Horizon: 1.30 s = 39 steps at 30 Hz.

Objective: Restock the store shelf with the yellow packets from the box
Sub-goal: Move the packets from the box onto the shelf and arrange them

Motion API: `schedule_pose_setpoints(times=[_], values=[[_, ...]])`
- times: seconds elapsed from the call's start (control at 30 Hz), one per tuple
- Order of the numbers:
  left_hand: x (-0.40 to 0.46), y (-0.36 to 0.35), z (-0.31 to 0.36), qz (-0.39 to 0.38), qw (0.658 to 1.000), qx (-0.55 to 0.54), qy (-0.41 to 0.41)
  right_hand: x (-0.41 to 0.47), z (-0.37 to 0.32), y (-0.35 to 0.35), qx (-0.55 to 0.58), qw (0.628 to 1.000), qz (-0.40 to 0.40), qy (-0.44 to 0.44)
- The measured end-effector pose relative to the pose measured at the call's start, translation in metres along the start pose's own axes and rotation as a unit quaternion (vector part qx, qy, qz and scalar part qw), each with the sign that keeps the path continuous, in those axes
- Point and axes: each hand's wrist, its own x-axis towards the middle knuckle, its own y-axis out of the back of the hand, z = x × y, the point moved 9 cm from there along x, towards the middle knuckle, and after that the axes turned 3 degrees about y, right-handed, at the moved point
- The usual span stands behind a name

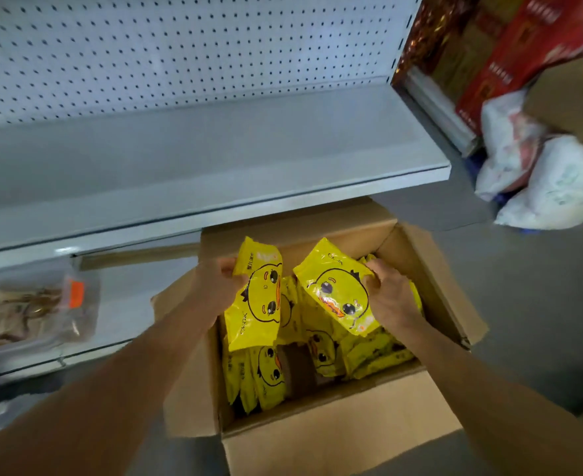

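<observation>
You hold two glossy yellow plastic packets that catch the light. They come from a matt brown cardboard box. The shelf before you is smooth, pale painted metal, backed by perforated pegboard.

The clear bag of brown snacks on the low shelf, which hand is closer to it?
Left. The left hand is nearer the clear bag of brown snacks; the right hand is farther right.

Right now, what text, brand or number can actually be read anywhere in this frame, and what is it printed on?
"OKOK", my best reading: brand on the yellow packet in the left hand.
Same mark, upside down and partly readable: yellow packet in the right hand.
Dark characters along the left packet's edge: too blurred.
Gold characters on the red cartons: unreadable.
Orange tag on the clear bag: unreadable.
</observation>
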Motion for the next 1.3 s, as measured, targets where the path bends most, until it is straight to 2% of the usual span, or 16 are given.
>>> schedule_pose_setpoints(times=[0.17, 0.4, 0.63, 0.97, 1.3], values=[[-0.043, 0.056, 0.065, 0.067, 0.995, 0.045, -0.058, -0.018, -0.062, 0.086, -0.053, 0.995, 0.037, 0.078], [-0.101, 0.121, 0.142, 0.098, 0.986, 0.015, -0.131, -0.043, -0.132, 0.173, 0.001, 0.98, 0.108, 0.168], [-0.137, 0.183, 0.195, 0.123, 0.977, -0.03, -0.172, -0.054, -0.2, 0.243, 0.029, 0.955, 0.144, 0.259], [-0.137, 0.284, 0.265, 0.198, 0.955, 0.011, -0.218, -0.015, -0.304, 0.283, 0.032, 0.933, 0.157, 0.322], [-0.096, 0.437, 0.323, 0.265, 0.931, 0.012, -0.251, 0.072, -0.458, 0.266, -0.014, 0.911, 0.154, 0.381]])
